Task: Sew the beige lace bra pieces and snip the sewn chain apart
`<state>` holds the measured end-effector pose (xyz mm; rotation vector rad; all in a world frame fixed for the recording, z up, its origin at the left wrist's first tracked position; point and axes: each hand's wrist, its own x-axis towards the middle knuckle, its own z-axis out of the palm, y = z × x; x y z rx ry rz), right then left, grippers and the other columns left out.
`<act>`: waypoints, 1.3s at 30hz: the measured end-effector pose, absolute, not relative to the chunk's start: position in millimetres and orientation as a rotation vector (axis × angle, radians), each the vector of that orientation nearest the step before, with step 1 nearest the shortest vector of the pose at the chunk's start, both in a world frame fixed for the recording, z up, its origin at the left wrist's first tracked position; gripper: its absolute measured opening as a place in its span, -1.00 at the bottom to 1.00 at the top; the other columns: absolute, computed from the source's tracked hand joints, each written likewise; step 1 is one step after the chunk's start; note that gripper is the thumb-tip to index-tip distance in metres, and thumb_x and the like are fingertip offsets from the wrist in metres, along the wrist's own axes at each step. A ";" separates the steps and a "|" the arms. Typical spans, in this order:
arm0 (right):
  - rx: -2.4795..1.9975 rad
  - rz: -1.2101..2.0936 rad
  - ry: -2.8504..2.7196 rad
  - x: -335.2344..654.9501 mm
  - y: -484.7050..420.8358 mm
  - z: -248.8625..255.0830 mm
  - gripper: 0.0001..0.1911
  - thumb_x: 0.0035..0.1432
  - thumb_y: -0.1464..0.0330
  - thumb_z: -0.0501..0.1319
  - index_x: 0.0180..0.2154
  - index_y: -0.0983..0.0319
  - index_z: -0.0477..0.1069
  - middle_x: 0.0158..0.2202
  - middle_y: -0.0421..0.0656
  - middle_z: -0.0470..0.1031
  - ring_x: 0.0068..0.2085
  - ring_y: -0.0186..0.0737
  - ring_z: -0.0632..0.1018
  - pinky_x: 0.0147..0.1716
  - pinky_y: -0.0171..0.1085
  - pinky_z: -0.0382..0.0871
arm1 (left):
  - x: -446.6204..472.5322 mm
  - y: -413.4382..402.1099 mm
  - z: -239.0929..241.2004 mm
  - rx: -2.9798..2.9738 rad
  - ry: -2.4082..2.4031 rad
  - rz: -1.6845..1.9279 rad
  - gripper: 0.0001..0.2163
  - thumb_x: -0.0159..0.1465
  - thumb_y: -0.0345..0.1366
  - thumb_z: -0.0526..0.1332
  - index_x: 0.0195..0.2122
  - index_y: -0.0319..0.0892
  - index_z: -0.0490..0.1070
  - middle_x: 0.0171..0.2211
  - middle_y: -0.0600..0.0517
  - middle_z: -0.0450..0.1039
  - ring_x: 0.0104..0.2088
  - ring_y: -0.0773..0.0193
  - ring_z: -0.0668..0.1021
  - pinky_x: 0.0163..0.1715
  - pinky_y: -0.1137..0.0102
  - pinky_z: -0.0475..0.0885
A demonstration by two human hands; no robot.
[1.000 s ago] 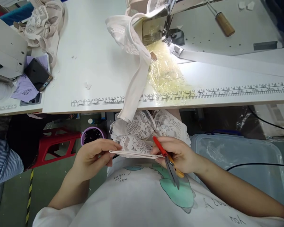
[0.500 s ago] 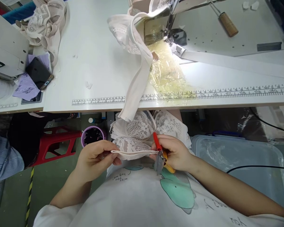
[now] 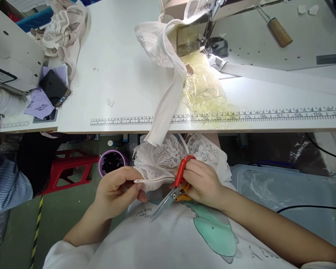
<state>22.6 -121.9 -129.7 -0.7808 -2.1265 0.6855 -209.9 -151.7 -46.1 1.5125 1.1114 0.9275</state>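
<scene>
My left hand [image 3: 117, 190] pinches the white elastic edge of a lace garment [image 3: 168, 157] that lies in my lap below the table edge. My right hand [image 3: 203, 181] is closed around small thread snips [image 3: 173, 186] with red and orange handles. Their blades point down and to the left, just under the garment's edge. The two hands are close together, with a short stretch of the band held between them. A white strap [image 3: 168, 101] of the same fabric hangs from the table down to the garment.
The white sewing table [image 3: 114, 74] has a printed ruler along its front edge. A sewing machine [image 3: 212, 41] stands at the back with yellowish plastic film beneath it. At left lie a phone [image 3: 53, 87], purple papers and a fabric pile. A clear bin [image 3: 282, 186], red stool and purple cup stand below.
My right hand has turned the snips, so the blades swung from pointing down-right to down-left. Both hands moved closer together along the band.
</scene>
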 end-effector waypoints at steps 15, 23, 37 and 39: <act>-0.704 1.223 -1.826 21.7 -115.8 -116.9 -0.88 0.01 0.56 0.18 -0.45 0.24 0.33 -0.47 -0.13 0.36 -0.44 -0.26 0.39 -0.53 -0.30 0.33 | -231.0 -144.3 -46.1 1.784 1.048 0.900 -0.73 0.15 -0.63 0.13 -0.19 -0.21 0.43 -0.38 -0.02 0.44 -0.37 0.31 0.54 -0.49 0.48 0.51; -0.583 1.088 -1.888 27.2 -120.9 -117.7 -0.82 0.00 0.58 0.22 -0.33 0.23 0.38 -0.47 -0.14 0.40 -0.43 -0.26 0.41 -0.47 -0.27 0.33 | -230.7 -140.9 -35.1 1.844 0.894 0.746 -0.69 0.20 -0.64 0.05 -0.10 -0.21 0.36 -0.20 -0.10 0.43 -0.45 0.41 0.57 -0.45 0.54 0.53; -0.577 1.133 -1.945 24.8 -115.9 -103.8 -0.87 0.08 0.53 0.16 -0.38 0.17 0.33 -0.50 -0.17 0.39 -0.45 -0.24 0.45 -0.51 -0.29 0.36 | -215.8 -137.4 -29.0 1.759 1.097 0.774 -0.83 0.23 -0.52 0.10 -0.26 -0.18 0.42 -0.39 -0.01 0.44 -0.55 0.43 0.53 -0.56 0.55 0.48; -0.603 1.192 -1.944 26.6 -116.5 -104.2 -0.86 0.09 0.53 0.14 -0.39 0.17 0.32 -0.50 -0.18 0.38 -0.46 -0.24 0.45 -0.53 -0.30 0.35 | -211.0 -136.1 -28.3 1.766 1.141 0.815 -0.91 0.21 -0.48 0.14 -0.36 -0.22 0.42 -0.44 -0.01 0.43 -0.56 0.42 0.48 -0.59 0.54 0.43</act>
